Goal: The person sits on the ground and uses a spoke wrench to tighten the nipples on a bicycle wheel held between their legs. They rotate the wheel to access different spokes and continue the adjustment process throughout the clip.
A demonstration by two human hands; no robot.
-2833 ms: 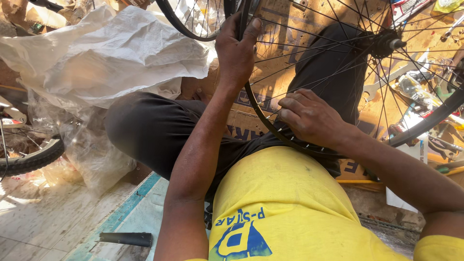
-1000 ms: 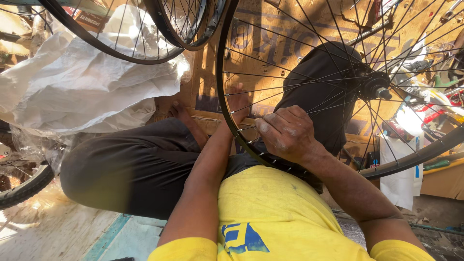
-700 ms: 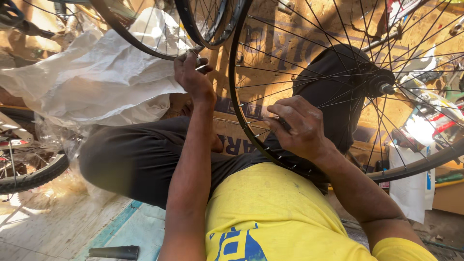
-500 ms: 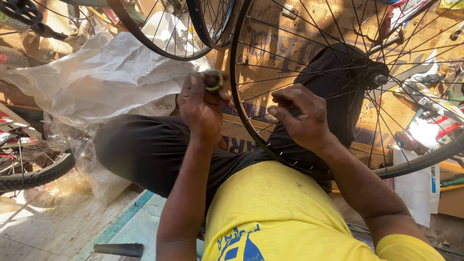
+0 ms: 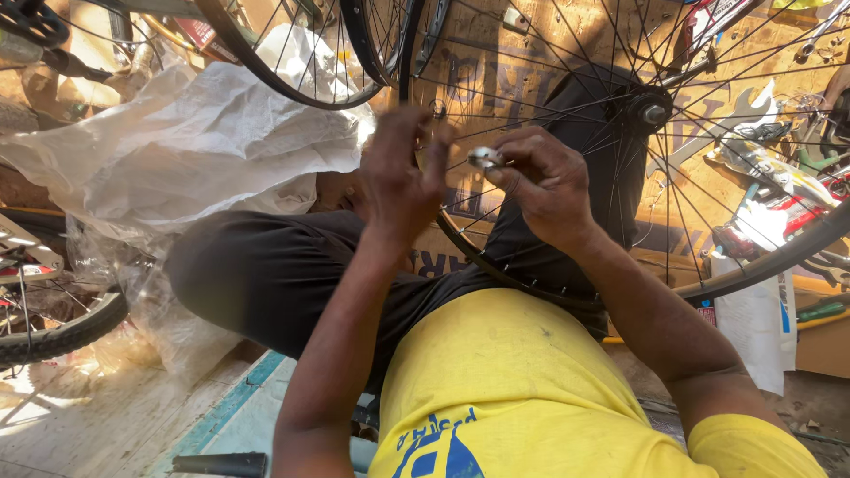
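A black spoked bicycle wheel (image 5: 549, 292) stands between my knees, its hub (image 5: 651, 111) up at the right. My right hand (image 5: 540, 186) pinches a small round silver tool (image 5: 484, 158) close to the spokes. My left hand (image 5: 400, 177) is blurred, raised beside the rim with fingers loosely curled, and holds nothing I can make out. I sit in dark trousers and a yellow shirt.
More black wheel rims (image 5: 292, 62) hang above at the left. A crumpled white sack (image 5: 186, 150) lies at the left, with a tyred wheel (image 5: 53, 319) beside it. Wrenches and tools (image 5: 761, 142) lie on a wooden board at the right. A dark bar (image 5: 221, 463) rests on the floor.
The silver tool has passed from my left hand to my right. My left hand moved right, toward the rim. The view tilted down a little.
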